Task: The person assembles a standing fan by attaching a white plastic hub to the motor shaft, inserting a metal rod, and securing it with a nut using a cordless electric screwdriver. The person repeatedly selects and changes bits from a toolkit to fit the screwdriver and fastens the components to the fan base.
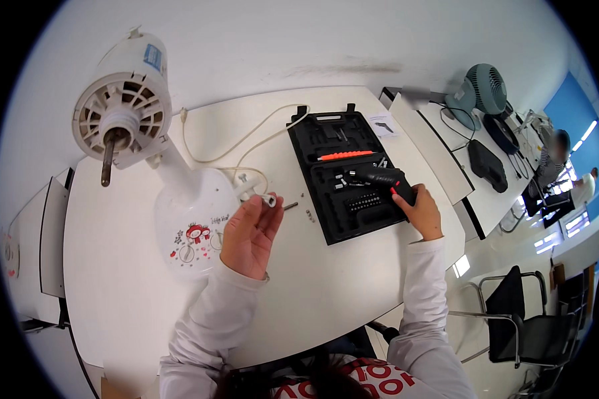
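My left hand (pixel 250 233) is raised over the white table (pixel 326 279), fingers pinched on a small white plastic part (pixel 267 199), right beside the white fan base (pixel 194 223) with its cartoon print. My right hand (pixel 420 211) grips a black and red electric screwdriver (pixel 385 179) lying over the open black tool case (pixel 347 174). An orange-handled tool (pixel 345 155) and a row of bits (pixel 365 201) sit in the case. Loose screws (pixel 308 214) lie on the table between my hands.
The fan's white motor head (pixel 121 110) with its bare shaft stands at the left. A white cord (pixel 246 143) loops behind the base. A teal fan (pixel 482 90) and another black case (pixel 488 164) sit on a neighbouring table; a person sits far right. A black chair (pixel 522 319) stands lower right.
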A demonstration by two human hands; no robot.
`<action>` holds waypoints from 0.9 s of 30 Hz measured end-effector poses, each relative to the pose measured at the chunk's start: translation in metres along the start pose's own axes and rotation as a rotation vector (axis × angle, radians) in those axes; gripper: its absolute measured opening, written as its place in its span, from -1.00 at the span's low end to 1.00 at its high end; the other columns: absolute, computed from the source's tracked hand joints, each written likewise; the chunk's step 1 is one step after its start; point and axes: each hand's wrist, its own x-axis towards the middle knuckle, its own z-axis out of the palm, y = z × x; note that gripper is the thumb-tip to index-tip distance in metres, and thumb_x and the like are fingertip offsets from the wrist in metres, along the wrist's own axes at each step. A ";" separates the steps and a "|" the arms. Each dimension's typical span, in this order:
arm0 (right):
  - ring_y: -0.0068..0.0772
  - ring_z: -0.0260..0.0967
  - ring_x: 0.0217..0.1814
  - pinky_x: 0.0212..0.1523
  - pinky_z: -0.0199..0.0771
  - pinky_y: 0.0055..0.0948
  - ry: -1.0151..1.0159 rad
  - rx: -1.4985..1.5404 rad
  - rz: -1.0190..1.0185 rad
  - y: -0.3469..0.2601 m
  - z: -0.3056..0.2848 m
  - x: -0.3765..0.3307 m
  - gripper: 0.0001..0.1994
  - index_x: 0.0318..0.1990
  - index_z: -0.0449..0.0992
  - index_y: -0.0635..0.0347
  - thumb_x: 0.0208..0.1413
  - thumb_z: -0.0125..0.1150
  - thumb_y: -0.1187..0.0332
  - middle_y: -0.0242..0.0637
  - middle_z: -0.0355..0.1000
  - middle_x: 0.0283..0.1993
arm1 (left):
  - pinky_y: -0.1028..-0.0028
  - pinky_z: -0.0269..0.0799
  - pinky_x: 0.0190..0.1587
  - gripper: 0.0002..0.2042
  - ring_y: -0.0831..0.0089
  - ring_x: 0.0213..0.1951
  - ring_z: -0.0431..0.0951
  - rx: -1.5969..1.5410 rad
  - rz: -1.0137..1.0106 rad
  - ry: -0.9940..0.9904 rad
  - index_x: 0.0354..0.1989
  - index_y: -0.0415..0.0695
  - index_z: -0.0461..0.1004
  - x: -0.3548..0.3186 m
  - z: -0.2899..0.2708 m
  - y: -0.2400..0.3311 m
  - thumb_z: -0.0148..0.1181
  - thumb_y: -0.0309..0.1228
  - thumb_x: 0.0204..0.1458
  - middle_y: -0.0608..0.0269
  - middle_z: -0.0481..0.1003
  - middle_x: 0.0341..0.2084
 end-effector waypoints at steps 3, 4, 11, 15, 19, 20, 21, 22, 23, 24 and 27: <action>-0.10 0.42 -0.28 -0.29 0.40 -0.27 -0.027 0.046 -0.016 0.002 -0.004 0.011 -0.41 -0.23 0.36 0.31 -0.14 0.32 -0.09 -0.08 0.42 -0.30 | 0.37 0.28 0.15 -0.82 0.41 0.01 0.41 0.021 0.050 0.072 -0.18 -0.15 0.44 -0.002 0.002 0.003 0.07 -0.32 0.15 0.26 0.47 -0.14; -0.11 0.42 -0.30 -0.31 0.39 -0.29 -0.029 0.068 -0.031 0.003 -0.006 0.013 -0.41 -0.24 0.35 0.32 -0.15 0.34 -0.08 -0.08 0.42 -0.33 | 0.37 0.27 0.14 -0.82 0.42 0.00 0.41 0.037 0.057 0.068 -0.18 -0.14 0.45 -0.001 0.000 0.001 0.07 -0.32 0.15 0.26 0.47 -0.14; -0.49 0.37 -0.50 -0.50 0.36 -0.53 -0.258 0.535 -0.005 0.001 -0.011 0.028 -0.48 -0.13 0.35 0.40 -0.11 0.39 0.17 -0.29 0.42 -0.42 | 0.41 0.28 0.10 -0.84 0.48 -0.05 0.42 0.055 0.064 0.058 -0.19 -0.11 0.46 0.006 -0.007 -0.017 0.11 -0.32 0.12 0.31 0.49 -0.16; -0.65 0.32 -0.55 -0.57 0.29 -0.69 -0.187 0.877 0.050 -0.055 -0.031 -0.019 -0.58 -0.04 0.30 0.31 -0.02 0.30 0.35 -0.30 0.44 -0.37 | 0.45 0.29 0.09 -0.83 0.52 -0.09 0.43 0.100 0.086 0.072 -0.20 -0.13 0.46 0.003 -0.004 -0.009 0.12 -0.32 0.12 0.31 0.49 -0.17; -0.64 0.30 -0.57 -0.56 0.29 -0.66 -0.146 1.181 -0.054 -0.093 -0.040 -0.073 -0.57 -0.03 0.28 0.27 -0.05 0.29 0.38 -0.25 0.45 -0.36 | 0.47 0.29 0.10 -0.81 0.52 -0.09 0.43 0.083 0.079 0.056 -0.20 -0.16 0.45 0.001 0.002 -0.005 0.10 -0.31 0.13 0.29 0.49 -0.17; -0.63 0.29 -0.57 -0.55 0.29 -0.66 -0.149 1.298 -0.096 -0.102 -0.040 -0.084 -0.56 -0.03 0.28 0.26 -0.06 0.29 0.38 -0.25 0.44 -0.37 | 0.47 0.29 0.10 -0.81 0.52 -0.08 0.43 0.078 0.071 0.058 -0.20 -0.16 0.45 -0.002 0.004 -0.003 0.10 -0.31 0.14 0.29 0.49 -0.17; -0.62 0.28 -0.58 -0.54 0.29 -0.65 -0.158 1.302 -0.095 -0.108 -0.040 -0.092 -0.54 -0.03 0.27 0.25 -0.10 0.31 0.38 -0.26 0.43 -0.38 | 0.48 0.29 0.10 -0.81 0.52 -0.08 0.43 0.063 0.071 0.050 -0.19 -0.16 0.45 -0.002 0.004 -0.003 0.10 -0.31 0.14 0.28 0.49 -0.17; -0.61 0.27 -0.59 -0.54 0.29 -0.64 -0.167 1.305 -0.092 -0.113 -0.039 -0.099 -0.51 -0.03 0.27 0.24 -0.13 0.32 0.37 -0.27 0.42 -0.40 | 0.48 0.28 0.10 -0.81 0.52 -0.08 0.43 0.049 0.070 0.042 -0.19 -0.16 0.45 -0.003 0.004 -0.003 0.10 -0.31 0.14 0.28 0.49 -0.17; -0.61 0.28 -0.57 -0.53 0.29 -0.66 -0.144 1.282 -0.078 -0.116 -0.037 -0.105 -0.46 -0.02 0.25 0.23 -0.18 0.36 0.37 -0.27 0.41 -0.41 | 0.48 0.28 0.11 -0.81 0.52 -0.08 0.43 0.034 0.069 0.033 -0.19 -0.16 0.45 -0.003 0.004 -0.003 0.09 -0.31 0.14 0.28 0.49 -0.17; -0.60 0.28 -0.57 -0.54 0.30 -0.66 -0.129 1.300 -0.076 -0.121 -0.034 -0.109 -0.46 -0.02 0.25 0.23 -0.19 0.37 0.37 -0.28 0.41 -0.41 | 0.48 0.28 0.11 -0.82 0.52 -0.08 0.43 0.040 0.080 0.027 -0.19 -0.16 0.45 -0.004 0.005 -0.003 0.09 -0.32 0.14 0.28 0.49 -0.16; -0.61 0.29 -0.56 -0.54 0.30 -0.67 -0.092 1.337 -0.096 -0.129 -0.029 -0.114 -0.44 -0.02 0.24 0.21 -0.19 0.39 0.38 -0.28 0.41 -0.40 | 0.48 0.27 0.11 -0.82 0.52 -0.08 0.43 0.058 0.109 0.006 -0.19 -0.16 0.45 -0.006 0.009 0.000 0.08 -0.32 0.15 0.28 0.49 -0.16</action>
